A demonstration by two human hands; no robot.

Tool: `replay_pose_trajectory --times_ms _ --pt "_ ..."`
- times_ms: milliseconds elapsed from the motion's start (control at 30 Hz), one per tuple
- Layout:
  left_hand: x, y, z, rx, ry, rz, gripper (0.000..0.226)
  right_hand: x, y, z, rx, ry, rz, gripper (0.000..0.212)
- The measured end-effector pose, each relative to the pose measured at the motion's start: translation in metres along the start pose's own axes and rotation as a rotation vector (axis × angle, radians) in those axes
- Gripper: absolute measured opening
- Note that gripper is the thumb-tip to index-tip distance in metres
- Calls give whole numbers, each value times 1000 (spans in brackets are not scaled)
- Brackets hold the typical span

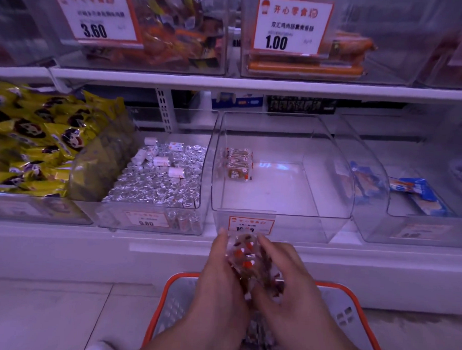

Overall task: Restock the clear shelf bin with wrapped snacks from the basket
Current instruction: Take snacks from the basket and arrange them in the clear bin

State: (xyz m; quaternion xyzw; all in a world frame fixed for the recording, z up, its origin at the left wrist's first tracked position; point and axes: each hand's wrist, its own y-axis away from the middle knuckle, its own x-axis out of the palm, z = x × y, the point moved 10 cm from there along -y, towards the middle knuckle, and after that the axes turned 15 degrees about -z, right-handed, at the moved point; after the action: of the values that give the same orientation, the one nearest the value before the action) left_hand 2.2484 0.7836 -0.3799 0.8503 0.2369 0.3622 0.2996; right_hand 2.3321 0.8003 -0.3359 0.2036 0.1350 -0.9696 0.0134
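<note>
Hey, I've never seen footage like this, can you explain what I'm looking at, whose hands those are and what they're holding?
This is one picture from a camera worn on a person's head, looking down at their own hands in a shop. The left hand and right hand together hold a bunch of wrapped snacks above an orange-rimmed basket on the floor. Straight ahead on the shelf sits a clear bin, nearly empty, with a few similar snacks at its back left. Neighbouring bins hold silver-foil sweets and yellow packets.

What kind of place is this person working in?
Most likely a snack shop aisle: printed price tags front clear shelf bins of wrapped snacks, and an orange-rimmed basket sits below both hands.
</note>
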Motion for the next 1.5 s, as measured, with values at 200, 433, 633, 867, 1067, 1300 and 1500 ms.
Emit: replay_pose_trajectory --times_ms 200,433,633,867,1067,1300,1500 --pt "-2 6 -3 -8 46 20 45 22 8 10 -123 66 111 71" --pt "-15 -2 -14 140 -19 -59 34 26 9 4 -167 140 185 69" --pt "-10 10 -41 673 -416 -11 71 16 3 8 -198 75 78 63" --pt "-16 0 -39 546 -200 -60 30 3 -3 -2 -79 -43 -61 74" --pt "-23 -4 -32 495 -123 -105 34 13 7 10 -126 -22 33 67" --pt "-19 13 -62 822 -326 -180 29 -3 -9 33 -386 315 6 61" --pt "9 38 -113 1065 -552 -14 41 -13 -77 68 -370 286 49 45"
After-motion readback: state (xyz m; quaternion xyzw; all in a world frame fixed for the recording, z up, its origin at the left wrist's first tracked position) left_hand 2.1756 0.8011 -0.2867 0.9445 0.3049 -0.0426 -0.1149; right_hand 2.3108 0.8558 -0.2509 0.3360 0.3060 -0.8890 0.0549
